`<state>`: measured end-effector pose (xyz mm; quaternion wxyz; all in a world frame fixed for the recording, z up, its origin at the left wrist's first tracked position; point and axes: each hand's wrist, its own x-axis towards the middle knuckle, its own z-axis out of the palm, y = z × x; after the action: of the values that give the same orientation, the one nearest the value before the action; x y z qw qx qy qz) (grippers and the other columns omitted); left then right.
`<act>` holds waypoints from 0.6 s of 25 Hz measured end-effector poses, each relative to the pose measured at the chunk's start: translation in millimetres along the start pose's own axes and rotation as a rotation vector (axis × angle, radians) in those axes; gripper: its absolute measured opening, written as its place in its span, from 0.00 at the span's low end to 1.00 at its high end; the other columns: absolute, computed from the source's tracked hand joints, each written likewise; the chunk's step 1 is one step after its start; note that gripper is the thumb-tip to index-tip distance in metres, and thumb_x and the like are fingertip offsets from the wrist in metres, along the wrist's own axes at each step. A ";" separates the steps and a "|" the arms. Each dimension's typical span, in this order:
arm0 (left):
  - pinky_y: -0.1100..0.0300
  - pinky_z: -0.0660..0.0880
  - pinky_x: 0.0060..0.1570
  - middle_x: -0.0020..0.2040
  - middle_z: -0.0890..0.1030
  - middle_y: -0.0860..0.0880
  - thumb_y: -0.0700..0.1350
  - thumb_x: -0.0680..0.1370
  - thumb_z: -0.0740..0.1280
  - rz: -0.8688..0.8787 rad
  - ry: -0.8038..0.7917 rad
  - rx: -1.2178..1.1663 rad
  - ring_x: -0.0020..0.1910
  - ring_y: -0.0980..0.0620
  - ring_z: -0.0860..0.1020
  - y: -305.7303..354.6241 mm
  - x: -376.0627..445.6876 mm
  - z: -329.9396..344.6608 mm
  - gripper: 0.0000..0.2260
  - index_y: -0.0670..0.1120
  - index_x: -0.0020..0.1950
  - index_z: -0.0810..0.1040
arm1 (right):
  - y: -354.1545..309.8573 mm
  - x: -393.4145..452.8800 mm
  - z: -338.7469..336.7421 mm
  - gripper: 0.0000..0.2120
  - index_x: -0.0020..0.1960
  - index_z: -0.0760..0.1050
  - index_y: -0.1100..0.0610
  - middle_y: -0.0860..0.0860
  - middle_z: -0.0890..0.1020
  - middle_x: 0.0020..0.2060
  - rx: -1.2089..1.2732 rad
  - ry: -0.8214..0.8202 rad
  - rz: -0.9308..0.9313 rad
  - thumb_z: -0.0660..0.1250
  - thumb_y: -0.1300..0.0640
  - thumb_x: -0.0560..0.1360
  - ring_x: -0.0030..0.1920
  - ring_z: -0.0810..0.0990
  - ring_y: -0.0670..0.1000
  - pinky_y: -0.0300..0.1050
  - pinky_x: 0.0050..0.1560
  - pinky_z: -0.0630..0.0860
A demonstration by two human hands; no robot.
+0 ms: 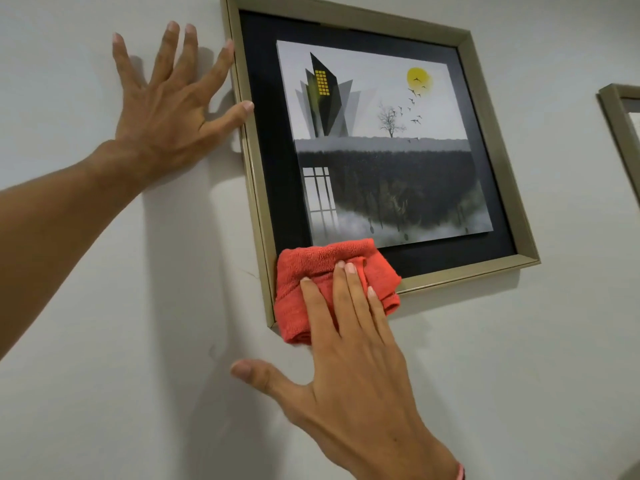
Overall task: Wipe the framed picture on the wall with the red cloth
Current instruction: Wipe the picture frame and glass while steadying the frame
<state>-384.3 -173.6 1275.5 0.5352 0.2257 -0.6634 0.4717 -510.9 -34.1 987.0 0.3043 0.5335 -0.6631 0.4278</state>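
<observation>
The framed picture [377, 147] hangs on the white wall [104, 375], a bit tilted. My left hand [166, 112] is flat and spread wide on the wall, with fingertips touching the frame's left edge. My right hand [349, 368] is flat too, fingers pressing the red cloth [311, 271] on the frame's bottom left corner. Another frame [620, 116] peeks in at the far right.
</observation>
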 end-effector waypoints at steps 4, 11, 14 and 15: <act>0.24 0.41 0.77 0.87 0.46 0.43 0.73 0.79 0.40 0.001 -0.006 0.000 0.86 0.41 0.44 0.6 1.1 0.2 0.36 0.59 0.84 0.45 | 44.6 0.2 -11.9 0.52 0.81 0.36 0.44 0.50 0.38 0.83 -0.135 0.024 0.013 0.29 0.16 0.64 0.81 0.32 0.49 0.55 0.82 0.37; 0.25 0.41 0.77 0.87 0.47 0.43 0.72 0.79 0.40 -0.013 -0.022 0.030 0.86 0.42 0.44 1.3 3.6 -1.6 0.36 0.58 0.84 0.44 | 109.1 30.0 -39.9 0.52 0.77 0.61 0.49 0.55 0.57 0.83 -0.062 0.164 0.228 0.39 0.18 0.66 0.83 0.49 0.53 0.61 0.82 0.49; 0.25 0.41 0.77 0.87 0.47 0.43 0.72 0.79 0.40 -0.013 -0.013 0.030 0.86 0.42 0.44 1.2 2.7 0.1 0.36 0.58 0.84 0.44 | 84.5 29.2 -34.0 0.54 0.75 0.63 0.51 0.58 0.58 0.82 0.018 0.163 0.273 0.40 0.15 0.64 0.83 0.49 0.55 0.61 0.82 0.50; 0.25 0.41 0.77 0.87 0.47 0.43 0.72 0.79 0.40 -0.011 -0.007 0.027 0.86 0.42 0.45 1.3 3.1 0.4 0.36 0.58 0.85 0.44 | 70.9 26.4 -31.7 0.55 0.75 0.63 0.51 0.58 0.57 0.82 0.028 0.151 0.276 0.40 0.15 0.63 0.83 0.48 0.55 0.61 0.82 0.50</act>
<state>-386.5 -172.7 1277.9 0.5323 0.2385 -0.6576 0.4769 -587.7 -13.1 1006.8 0.2842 0.4077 -0.6994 0.5137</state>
